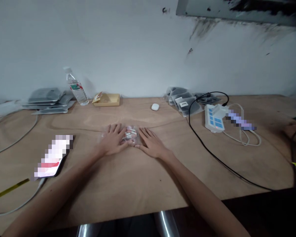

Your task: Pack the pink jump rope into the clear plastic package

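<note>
A small clear plastic bag [130, 134] holding several red and white pieces lies on the wooden table [128, 184] in the middle. My left hand [113, 139] lies flat on the bag's left part, fingers stretched out. My right hand [150, 142] rests flat on the table at the bag's right edge, fingers spread and touching it. Neither hand grips anything.
A phone [53, 156] lies at the left with a cable. A water bottle [75, 87], a yellow tray [107, 99] and grey pouches [48, 100] stand at the back left. A white earbud case [155, 106], more pouches [184, 103], a power strip [213, 119] and a black cable [212, 153] are at the right.
</note>
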`<state>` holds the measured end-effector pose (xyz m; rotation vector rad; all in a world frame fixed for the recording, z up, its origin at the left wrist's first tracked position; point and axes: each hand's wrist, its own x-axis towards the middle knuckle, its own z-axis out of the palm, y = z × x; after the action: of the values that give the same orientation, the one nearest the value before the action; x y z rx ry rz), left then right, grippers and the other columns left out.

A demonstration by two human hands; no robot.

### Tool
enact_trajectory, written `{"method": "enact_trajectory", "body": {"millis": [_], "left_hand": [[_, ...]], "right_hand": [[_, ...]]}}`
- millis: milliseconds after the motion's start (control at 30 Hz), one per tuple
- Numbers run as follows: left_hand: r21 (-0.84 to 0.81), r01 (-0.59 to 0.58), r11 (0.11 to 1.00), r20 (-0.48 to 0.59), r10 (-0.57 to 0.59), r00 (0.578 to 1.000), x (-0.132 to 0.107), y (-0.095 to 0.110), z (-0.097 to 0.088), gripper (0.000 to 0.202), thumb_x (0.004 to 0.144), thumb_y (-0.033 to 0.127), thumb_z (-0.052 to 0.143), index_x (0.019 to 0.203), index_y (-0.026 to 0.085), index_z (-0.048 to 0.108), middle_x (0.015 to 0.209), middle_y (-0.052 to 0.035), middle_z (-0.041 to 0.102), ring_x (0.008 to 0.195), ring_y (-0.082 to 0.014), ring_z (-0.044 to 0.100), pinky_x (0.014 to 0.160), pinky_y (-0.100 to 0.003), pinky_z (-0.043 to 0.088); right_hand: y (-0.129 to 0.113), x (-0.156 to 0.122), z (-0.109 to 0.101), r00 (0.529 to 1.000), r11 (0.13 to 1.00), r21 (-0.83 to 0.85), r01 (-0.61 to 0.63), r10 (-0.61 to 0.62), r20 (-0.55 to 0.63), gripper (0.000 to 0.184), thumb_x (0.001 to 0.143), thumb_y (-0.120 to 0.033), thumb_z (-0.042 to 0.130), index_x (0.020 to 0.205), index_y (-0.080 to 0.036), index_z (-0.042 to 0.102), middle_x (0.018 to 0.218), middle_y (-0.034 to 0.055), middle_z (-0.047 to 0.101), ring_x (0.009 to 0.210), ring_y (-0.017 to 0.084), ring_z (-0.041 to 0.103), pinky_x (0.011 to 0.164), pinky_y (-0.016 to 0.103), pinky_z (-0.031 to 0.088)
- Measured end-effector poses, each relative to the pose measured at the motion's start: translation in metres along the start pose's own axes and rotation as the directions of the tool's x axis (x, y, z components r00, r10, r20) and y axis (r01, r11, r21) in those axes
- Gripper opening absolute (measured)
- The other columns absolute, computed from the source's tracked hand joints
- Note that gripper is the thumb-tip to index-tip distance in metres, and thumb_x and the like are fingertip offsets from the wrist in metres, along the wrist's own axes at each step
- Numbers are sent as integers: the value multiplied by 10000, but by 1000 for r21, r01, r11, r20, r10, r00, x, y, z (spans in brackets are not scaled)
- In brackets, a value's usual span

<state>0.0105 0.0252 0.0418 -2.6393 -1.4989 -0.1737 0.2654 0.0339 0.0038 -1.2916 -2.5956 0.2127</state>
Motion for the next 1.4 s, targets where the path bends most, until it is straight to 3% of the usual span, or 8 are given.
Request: {"method": "enact_trajectory", "body": {"millis": [100,200,400,533,733,867,1000,1400], "left_hand": [[-118,2,993,78,7,997,0,-10,-13,606,1006,608,284,1392,221,544,1297,-160,609,1185,-342,594,1006,-526,440],[-249,44,968,127,-13,992,0,-14,-18,542,1012,540,306,1352,207,564,1114,-131,676,1013,-294,665,883,-434,515],[-434,112,894,-72,-158,985,1,-11,17,496,1014,351,286,1418,183,519,1224,-104,702,1075,-251,678,929,-384,519],[-379,9,925,-137,-65,988,2,-18,39,526,931,287,392,1422,136,504,1352,-129,634,1245,-251,586,1069,-413,457],[-198,-37,979,-24,33,999,1,-21,42,683,852,253,445,1500,50,381,1582,-217,383,1495,-316,308,1223,-519,234],[-145,-41,989,57,49,997,-1,-21,43,796,841,289,451,1561,21,242,1657,-236,184,1554,-338,128,1239,-544,153],[-116,-49,992,106,61,992,-2,-21,44,816,849,318,439,1566,0,215,1653,-247,170,1555,-336,109,1243,-534,141],[-56,-63,996,89,68,994,-3,-19,46,796,865,356,455,1556,5,275,1647,-250,181,1550,-358,114,1240,-539,155]], "right_hand": [[11,2,0,990,994,16,-109,110,-83,717,1021,-628,325,1565,-164,372,1593,125,415,1485,350,327,1207,510,296],[21,4,1,962,978,35,-207,210,-173,572,1036,-493,349,1470,-155,506,1507,143,517,1429,335,402,1174,502,345],[35,5,1,991,995,95,-24,37,-131,585,945,-288,417,1508,-135,449,1522,143,503,1418,293,427,1190,493,335],[44,1,0,996,992,128,17,-6,-92,695,890,-271,444,1564,-120,361,1580,144,429,1463,325,376,1193,533,328],[46,-7,-5,1000,997,71,-2,2,-1,777,894,-367,503,1586,-77,305,1644,152,299,1532,387,201,1233,559,228],[45,-7,-7,999,1000,14,-7,6,45,746,919,-360,467,1593,-91,291,1663,139,248,1540,368,187,1245,554,197],[44,-7,-6,998,999,-33,-10,12,57,750,915,-338,459,1596,-80,276,1662,139,246,1547,355,170,1245,545,211],[46,-7,-8,996,993,-114,-26,35,84,680,937,-302,422,1588,-128,325,1663,121,242,1538,354,205,1239,546,223]]}}
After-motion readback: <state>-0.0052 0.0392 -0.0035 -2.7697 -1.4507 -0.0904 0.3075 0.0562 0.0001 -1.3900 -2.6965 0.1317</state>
